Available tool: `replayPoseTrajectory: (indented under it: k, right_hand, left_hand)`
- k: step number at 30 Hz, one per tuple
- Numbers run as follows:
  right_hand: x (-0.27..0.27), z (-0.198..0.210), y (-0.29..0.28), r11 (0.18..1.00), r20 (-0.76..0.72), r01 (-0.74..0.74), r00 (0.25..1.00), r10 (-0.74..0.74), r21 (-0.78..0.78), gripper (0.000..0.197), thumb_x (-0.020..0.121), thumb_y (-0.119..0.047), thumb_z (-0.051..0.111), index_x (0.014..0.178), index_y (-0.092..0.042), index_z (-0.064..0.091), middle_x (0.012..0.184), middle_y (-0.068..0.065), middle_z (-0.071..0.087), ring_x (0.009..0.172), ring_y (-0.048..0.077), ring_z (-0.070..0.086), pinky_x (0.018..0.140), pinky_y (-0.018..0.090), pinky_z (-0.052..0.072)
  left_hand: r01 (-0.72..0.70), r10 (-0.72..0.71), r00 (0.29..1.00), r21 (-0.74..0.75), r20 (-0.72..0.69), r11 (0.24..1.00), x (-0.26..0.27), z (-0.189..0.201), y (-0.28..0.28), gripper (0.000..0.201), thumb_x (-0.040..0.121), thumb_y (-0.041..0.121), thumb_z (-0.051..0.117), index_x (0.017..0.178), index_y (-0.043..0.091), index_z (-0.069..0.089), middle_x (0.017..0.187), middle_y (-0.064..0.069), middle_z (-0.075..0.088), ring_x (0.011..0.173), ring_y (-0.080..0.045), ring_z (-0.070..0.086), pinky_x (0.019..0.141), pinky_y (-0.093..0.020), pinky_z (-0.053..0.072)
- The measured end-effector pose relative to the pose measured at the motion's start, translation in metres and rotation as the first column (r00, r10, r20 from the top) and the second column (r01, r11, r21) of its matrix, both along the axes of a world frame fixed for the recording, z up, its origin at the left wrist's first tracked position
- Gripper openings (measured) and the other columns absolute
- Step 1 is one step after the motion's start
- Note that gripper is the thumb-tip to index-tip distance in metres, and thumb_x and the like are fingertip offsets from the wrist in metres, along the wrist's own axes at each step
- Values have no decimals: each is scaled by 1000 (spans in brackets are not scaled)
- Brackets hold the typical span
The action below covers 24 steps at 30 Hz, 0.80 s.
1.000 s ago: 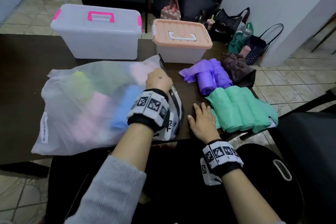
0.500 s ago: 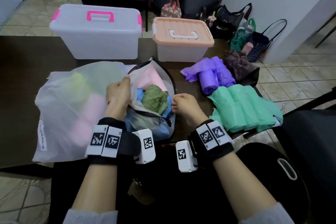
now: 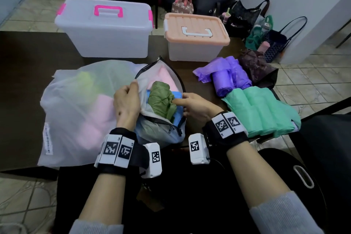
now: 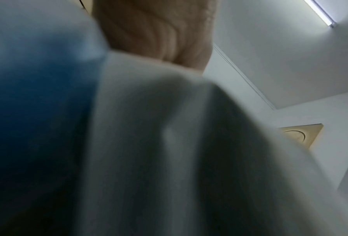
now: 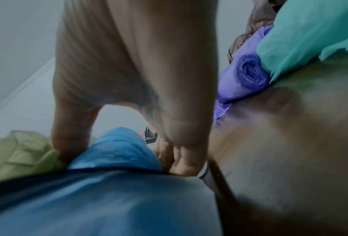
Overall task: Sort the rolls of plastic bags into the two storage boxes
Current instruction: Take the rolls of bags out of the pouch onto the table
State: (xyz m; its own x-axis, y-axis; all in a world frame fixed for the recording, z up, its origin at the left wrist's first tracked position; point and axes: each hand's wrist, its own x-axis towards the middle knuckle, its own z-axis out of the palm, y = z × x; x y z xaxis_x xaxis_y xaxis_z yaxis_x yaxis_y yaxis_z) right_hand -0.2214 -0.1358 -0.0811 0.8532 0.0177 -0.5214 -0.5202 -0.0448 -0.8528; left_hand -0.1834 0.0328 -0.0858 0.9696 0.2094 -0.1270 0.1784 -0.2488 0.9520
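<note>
Early on: both boxes (image 3: pixel 106 30) w/ lids on, left hand (image 3: pixel 126 103) & right hand (image 3: pixel 195 106) pinching pouch (image 3: pixel 76 112) mouth wide, rolls (image 3: pixel 161 100) inside.

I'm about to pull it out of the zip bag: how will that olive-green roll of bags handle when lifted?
The olive-green roll looks crumpled and loosely wound, so it will probably sag rather than stay stiff. Thin film suggests it is light. Its loose folds may snag on the zip bag opening or start to unroll, unlike the tightly wound purple roll.
</note>
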Motion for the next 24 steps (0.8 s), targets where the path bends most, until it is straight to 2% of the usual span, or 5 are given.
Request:
replayPoseTrajectory:
  k: [5, 10, 13, 17, 24]
  right_hand:
    - [0, 14, -6, 935, 161, 250, 942, -295, 250, 23, 91, -12, 57, 110, 0, 60, 87, 6, 71, 75, 13, 69, 64, 23, 55]
    - [5, 38, -36, 715, 313, 570, 648, -694, 404, 54, 84, -31, 68, 123, 3, 51, 116, 20, 63, 103, 29, 65, 89, 44, 52]
    - [-9, 46, -60, 753, 513, 653, 675, -530, -83, 36, 87, -29, 64, 111, -4, 55, 100, 7, 63, 86, 15, 64, 78, 30, 50]
    - [-25, 9, -75, 405, 328, 391, 919, -218, -827, 57, 88, -39, 61, 130, -6, 41, 123, 17, 50, 112, 33, 51, 89, 39, 40]
    - [-26, -30, -58, 104, 113, 136, 974, -199, -985, 83, 84, -44, 62, 144, -4, 20, 131, 17, 42, 118, 31, 45, 87, 43, 41]
  left_hand:
    - [5, -6, 1000, -34, -13, 999, 1, -3, 2, 43, 93, 32, 46, 55, 15, 35, 57, -2, 38, 67, -22, 37, 63, -34, 32]
    - [25, -29, 998, -84, -47, 996, 2, 2, -7, 41, 92, 33, 48, 56, 17, 37, 59, -1, 41, 68, -21, 40, 65, -33, 35]
    - [27, -32, 999, -115, -42, 993, 5, 2, -11, 37, 89, 37, 49, 59, 18, 41, 65, -6, 45, 68, -20, 44, 65, -35, 37]
    - [34, -34, 999, -40, 2, 999, 2, 1, -13, 40, 94, 32, 46, 58, 14, 39, 60, -3, 42, 61, -21, 37, 63, -32, 31]
    - [41, -42, 999, -63, -2, 997, 3, -2, -10, 42, 93, 32, 48, 55, 16, 36, 57, 0, 39, 65, -20, 37, 64, -33, 32]
